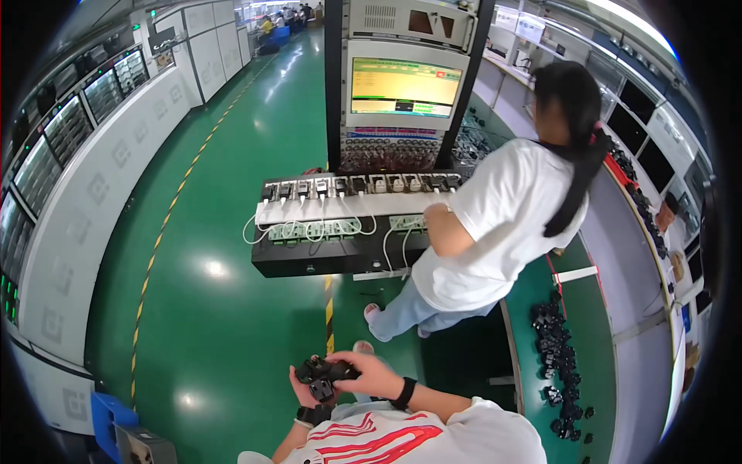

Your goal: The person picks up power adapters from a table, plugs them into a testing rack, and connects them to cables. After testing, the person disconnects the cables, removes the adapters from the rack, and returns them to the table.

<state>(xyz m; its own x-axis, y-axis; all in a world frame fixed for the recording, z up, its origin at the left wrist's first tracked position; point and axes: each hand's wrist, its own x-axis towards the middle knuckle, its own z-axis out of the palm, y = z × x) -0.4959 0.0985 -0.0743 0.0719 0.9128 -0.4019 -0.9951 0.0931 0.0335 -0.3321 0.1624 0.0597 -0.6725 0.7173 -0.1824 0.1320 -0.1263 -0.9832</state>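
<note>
Black plastic adapters [323, 374], a small clump of them, sit gathered in our two hands close against our chest, above the green floor [216, 325]. Our right hand [372, 374] curls over the clump from its right side, fingers closed around the upper pieces. Our left hand [303, 384] cups the same bunch from below and to the left, closed on it too, so the grip is shared and the pieces lie directly between both palms. How many pieces there are, and which way each one points, we cannot tell at this size.

Straight ahead of the grip, well apart from it, stands a black test rack [340, 224] with a row of sockets and white cables, under a lit screen [405, 87]. A co-worker in a white shirt [495, 224] leans at the rack's right end, one arm on it. Off to the right of the grip, nearer our right hand, more black adapters lie scattered on a green table [595, 356].
</note>
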